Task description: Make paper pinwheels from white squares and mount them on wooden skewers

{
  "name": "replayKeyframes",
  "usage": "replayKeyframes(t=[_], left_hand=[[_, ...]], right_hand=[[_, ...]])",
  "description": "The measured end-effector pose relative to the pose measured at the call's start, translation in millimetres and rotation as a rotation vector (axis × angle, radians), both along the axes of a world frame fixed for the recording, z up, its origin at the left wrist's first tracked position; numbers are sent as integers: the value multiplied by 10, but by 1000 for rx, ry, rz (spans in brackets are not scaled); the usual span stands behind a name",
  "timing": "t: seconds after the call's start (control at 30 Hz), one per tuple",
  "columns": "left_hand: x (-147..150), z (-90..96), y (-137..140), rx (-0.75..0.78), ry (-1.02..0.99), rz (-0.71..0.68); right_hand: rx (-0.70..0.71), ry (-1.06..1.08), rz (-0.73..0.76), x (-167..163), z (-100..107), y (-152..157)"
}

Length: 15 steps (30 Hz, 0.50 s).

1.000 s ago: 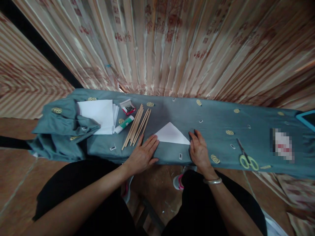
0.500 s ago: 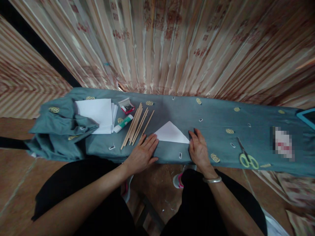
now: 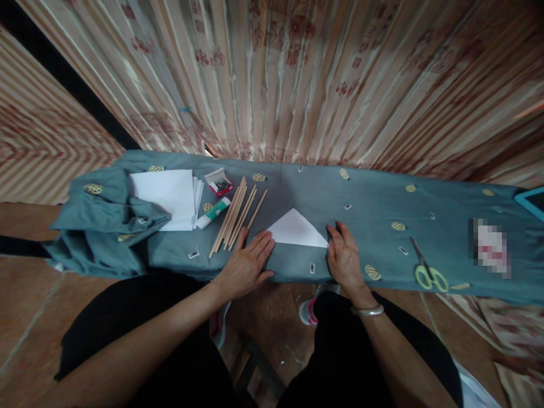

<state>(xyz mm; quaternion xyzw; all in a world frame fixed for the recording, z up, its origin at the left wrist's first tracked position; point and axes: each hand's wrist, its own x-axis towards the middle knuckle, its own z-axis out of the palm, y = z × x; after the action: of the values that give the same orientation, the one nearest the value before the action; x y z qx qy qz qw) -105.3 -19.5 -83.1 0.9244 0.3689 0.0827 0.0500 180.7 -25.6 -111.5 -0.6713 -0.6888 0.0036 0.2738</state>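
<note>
A white sheet of paper folded into a triangle point(image 3: 296, 229) lies on the cloth with its point away from me. My left hand point(image 3: 246, 263) rests flat at the left corner, its fingertips over the paper and the thumb apart. At the right corner, my right hand point(image 3: 343, 256) touches the edge with slightly bent, spread fingers; a metal bangle circles that wrist. Several thin wooden sticks point(image 3: 240, 218) lie just beyond my left hand. Whatever is beneath the fingertips is hidden.
A grey-green patterned cloth point(image 3: 374, 192) covers the narrow table. To the left are a stack of white paper point(image 3: 165, 198), a green-and-white glue tube point(image 3: 213, 213) and an open small red-and-white box point(image 3: 219, 182) of dark bits. Green-handled scissors point(image 3: 429, 275) lie at the right, near a blue-edged object point(image 3: 531, 201).
</note>
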Motion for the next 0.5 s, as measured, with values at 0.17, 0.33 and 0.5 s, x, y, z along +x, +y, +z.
replayKeyframes(t=[0.17,0.33,0.5], left_hand=[[2,15,0,-19,16,5],[0,8,5,-2,8,-6],[13,18,7,-13,2,-2]], right_hand=[[2,13,1,3,-10,3],[-3,8,-8,-4,5,3],[-3,9,0,1,-3,9]])
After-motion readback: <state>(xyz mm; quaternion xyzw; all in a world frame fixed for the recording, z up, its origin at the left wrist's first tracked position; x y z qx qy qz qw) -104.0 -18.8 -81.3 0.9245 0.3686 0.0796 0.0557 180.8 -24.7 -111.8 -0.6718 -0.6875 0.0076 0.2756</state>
